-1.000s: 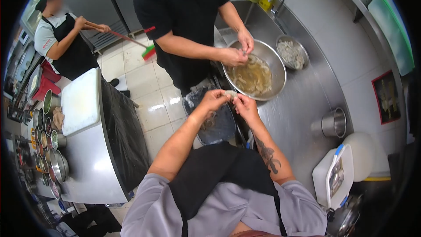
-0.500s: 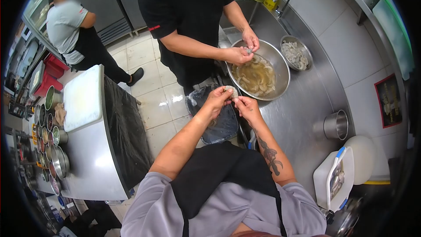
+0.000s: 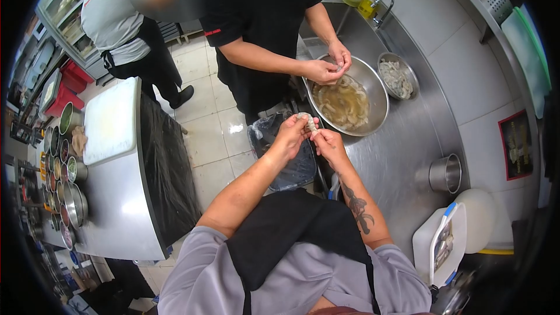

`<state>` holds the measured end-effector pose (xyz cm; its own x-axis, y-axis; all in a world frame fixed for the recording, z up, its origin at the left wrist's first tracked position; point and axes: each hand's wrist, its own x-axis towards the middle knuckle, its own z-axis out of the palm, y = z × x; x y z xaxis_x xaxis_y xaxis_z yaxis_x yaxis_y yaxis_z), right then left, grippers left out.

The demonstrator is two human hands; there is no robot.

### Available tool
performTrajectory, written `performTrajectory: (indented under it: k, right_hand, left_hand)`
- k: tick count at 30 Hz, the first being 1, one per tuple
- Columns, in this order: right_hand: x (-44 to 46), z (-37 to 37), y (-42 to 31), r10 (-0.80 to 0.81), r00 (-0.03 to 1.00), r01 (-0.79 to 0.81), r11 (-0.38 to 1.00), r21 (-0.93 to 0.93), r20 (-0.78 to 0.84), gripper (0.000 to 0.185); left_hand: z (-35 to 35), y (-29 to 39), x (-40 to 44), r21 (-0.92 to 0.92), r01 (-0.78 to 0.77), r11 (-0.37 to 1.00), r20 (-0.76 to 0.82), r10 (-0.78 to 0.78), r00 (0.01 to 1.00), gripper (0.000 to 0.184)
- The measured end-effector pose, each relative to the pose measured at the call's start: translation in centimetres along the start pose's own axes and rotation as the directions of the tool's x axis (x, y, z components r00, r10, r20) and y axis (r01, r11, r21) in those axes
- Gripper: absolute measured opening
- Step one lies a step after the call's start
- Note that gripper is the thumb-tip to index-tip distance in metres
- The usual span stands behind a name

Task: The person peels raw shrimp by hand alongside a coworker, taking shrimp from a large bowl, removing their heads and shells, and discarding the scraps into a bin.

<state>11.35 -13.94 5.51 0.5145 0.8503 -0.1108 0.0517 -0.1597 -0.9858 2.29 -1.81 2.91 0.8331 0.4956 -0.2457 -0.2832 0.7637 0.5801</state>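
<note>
A greyish, curled shrimp [image 3: 310, 121] is held up between my two hands, above the bin and beside the large bowl. My left hand [image 3: 293, 135] is closed on its thick upper part, the thumb lying along it. With pinched fingertips, my right hand [image 3: 331, 144] grips its lower end. Just beyond, a large metal bowl [image 3: 382, 118] holds several shrimp in cloudy brownish liquid. Below my hands stands a bin lined with dark plastic [image 3: 294, 176]. Opposite me, a co-worker's hands [image 3: 331, 65] pinch a small greyish piece over the bowl.
A smaller metal bowl [image 3: 415, 83] with shrimp sits on the steel counter [image 3: 385, 186], near the faucet [image 3: 384, 9]. Further along are a metal pot [image 3: 445, 174] and a white container [image 3: 429, 239]. Left stands a table with a white cutting board [image 3: 111, 122]; another person [image 3: 119, 17] is behind it.
The shrimp has turned in my fingers and shows more of its length between my hands. In the background, the person at the left has turned and leaned toward the right.
</note>
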Motion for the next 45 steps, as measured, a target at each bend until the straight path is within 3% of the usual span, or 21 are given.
performTrajectory:
  k: [6,9,10,12,14,16,18,20,22,24,28,30,32,34,35,38,40,42,43,44,45]
  right_hand:
    - [-0.8,0.3,0.2,0.018,0.999,-0.016,0.999,-0.036,0.04,0.022]
    - [-1.0,0.6,0.6,-0.15,0.986,0.164,0.925,-0.342,0.069,0.025]
    - [-1.0,0.3,0.9,-0.149,0.987,0.161,0.924,-0.346,0.06,0.025]
    - [-0.8,-0.3,1.2,-0.216,0.956,0.291,0.781,-0.553,0.198,0.029]
    - [-0.7,-0.4,1.6,-0.266,0.949,0.312,0.739,-0.597,0.167,0.033]
    - [-0.3,-0.7,1.8,-0.267,0.964,0.234,0.87,-0.433,-0.016,0.034]
    - [0.2,-1.6,1.5,-0.156,0.986,0.131,0.938,-0.32,-0.052,0.031]
    - [0.0,-2.0,-0.1,0.05,0.999,-0.051,0.997,0.063,0.015,0.026]
    - [0.1,-2.7,0.1,0.014,1.0,-0.013,0.997,0.073,-0.013,0.02]
    - [0.1,-3.8,0.2,0.118,0.993,-0.115,0.982,0.148,-0.008,0.016]
    - [0.4,-9.4,0.3,0.129,0.988,-0.113,0.979,0.17,-0.084,0.012]
    - [1.5,-14.6,-1.5,0.02,0.98,0.005,0.992,0.128,-0.2,0.014]
    - [3.0,-20.1,-4.0,-0.05,0.918,0.171,0.945,0.278,-0.394,0.014]
    - [3.8,-23.8,-6.3,-0.005,0.813,0.2,0.942,0.271,-0.582,0.017]
    - [3.8,-24.4,-6.6,-0.004,0.814,0.199,0.941,0.272,-0.581,0.017]
    - [4.0,-24.0,-5.8,-0.01,0.797,0.128,0.98,0.153,-0.604,0.022]
    - [4.6,-22.0,-3.2,-0.077,0.92,0.068,0.997,-0.036,-0.384,0.025]
    - [7.2,-20.4,3.1,-0.33,0.911,0.193,0.871,-0.452,-0.246,0.027]
    - [7.1,-18.6,2.7,-0.342,0.924,0.184,0.789,-0.586,-0.17,0.028]
    - [7.0,-17.1,2.2,-0.342,0.935,0.182,0.686,-0.705,-0.092,0.03]
    - [7.3,-16.2,2.1,-0.347,0.934,0.195,0.687,-0.701,-0.08,0.03]
  left_hand:
    - [-0.5,1.0,0.6,-0.012,-0.104,0.994,-0.148,0.101,0.984,0.016]
    - [-0.6,2.5,0.6,0.179,-0.12,0.976,-0.194,0.154,0.969,0.02]
    - [-0.7,2.4,0.6,0.178,-0.115,0.977,-0.186,0.149,0.971,0.02]
    - [-0.8,2.0,0.4,0.441,-0.184,0.878,-0.089,0.246,0.965,0.018]
    - [-1.9,0.8,0.9,0.537,-0.233,0.81,-0.016,0.286,0.958,0.015]
    - [-1.8,0.6,0.2,0.763,-0.299,0.573,0.133,0.313,0.94,0.017]
    - [-0.9,0.8,-0.7,0.796,-0.318,0.515,0.199,0.273,0.941,0.02]
    - [0.3,0.8,-1.3,0.838,-0.326,0.436,0.27,0.188,0.944,0.021]
    - [0.6,0.1,-1.2,0.801,-0.396,0.45,0.346,0.193,0.918,0.021]
    - [0.8,-0.4,-1.0,0.775,-0.31,0.55,0.282,0.138,0.949,0.02]
    - [0.2,-1.1,-0.6,0.747,-0.244,0.618,0.231,0.104,0.967,0.017]
    - [0.3,-1.2,-0.9,0.734,-0.243,0.635,0.24,0.093,0.966,0.016]
    - [-0.3,-1.7,-0.7,0.738,-0.254,0.626,0.236,0.114,0.965,0.016]
    - [-0.8,-2.2,-0.7,0.738,-0.215,0.64,0.21,0.084,0.974,0.016]
    - [-0.8,-2.2,-0.8,0.73,-0.221,0.647,0.207,0.098,0.973,0.016]
    - [-1.9,-2.1,-0.8,0.741,-0.218,0.635,0.188,0.115,0.975,0.019]
    - [-2.4,-2.1,-1.0,0.761,-0.216,0.612,0.178,0.123,0.976,0.023]
    - [-2.3,-1.9,-1.3,0.778,-0.315,0.543,0.209,0.249,0.946,0.038]
    - [-1.5,-0.9,-2.1,0.876,-0.25,0.413,0.171,0.219,0.961,0.054]
    - [-1.3,-0.7,-2.4,0.879,-0.246,0.409,0.163,0.227,0.96,0.054]
    - [-1.1,-0.6,-2.6,0.893,-0.374,0.249,0.278,0.346,0.896,0.06]
